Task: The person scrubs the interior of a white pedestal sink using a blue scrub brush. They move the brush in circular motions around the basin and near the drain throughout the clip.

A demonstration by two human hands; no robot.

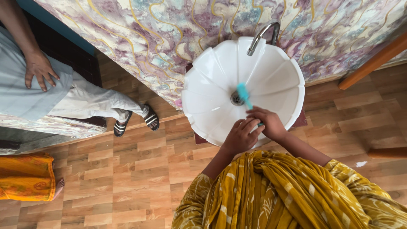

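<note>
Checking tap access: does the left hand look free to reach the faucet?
Probably yes. The left hand rests at the basin's near rim, and only open bowl and the teal brush lie before the faucet.

We are holding both arms out in front of us, bent a little at the elbows. Our left hand [241,136] is lying curled, its fingers touching our right hand [268,123]. Our right hand is closing its fingers in a grip.
</note>
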